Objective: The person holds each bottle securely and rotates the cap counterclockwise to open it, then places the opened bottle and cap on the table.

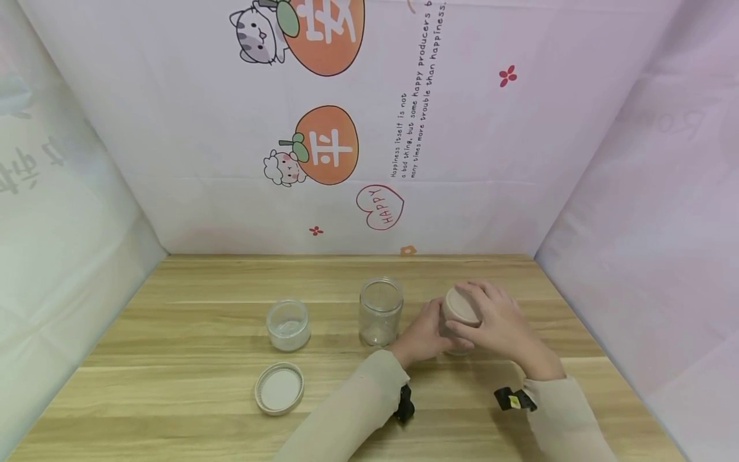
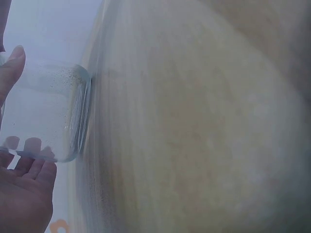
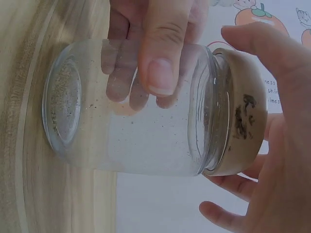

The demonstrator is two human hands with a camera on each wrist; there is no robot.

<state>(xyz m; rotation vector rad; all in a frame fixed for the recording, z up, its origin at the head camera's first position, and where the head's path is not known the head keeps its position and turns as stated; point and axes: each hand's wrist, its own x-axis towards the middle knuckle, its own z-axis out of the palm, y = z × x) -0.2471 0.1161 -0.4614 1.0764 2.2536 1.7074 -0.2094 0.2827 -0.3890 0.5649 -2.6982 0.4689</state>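
A clear jar stands upright on the wooden table at the right, capped by a beige lid. My left hand grips the jar's body, thumb on the near side and fingers round the far side. Curled over the lid from above, my right hand holds its rim between thumb and fingers. Dark smudges mark the lid's side in the right wrist view, and the glass carries small specks. In the left wrist view the jar's lower part shows between left thumb and fingers; its lid is out of view there.
Just left of my hands stands a taller clear jar without a lid. Farther left is a short clear jar, also uncovered, and nearer me lies a loose round lid, inside up. Printed cloth walls enclose the table.
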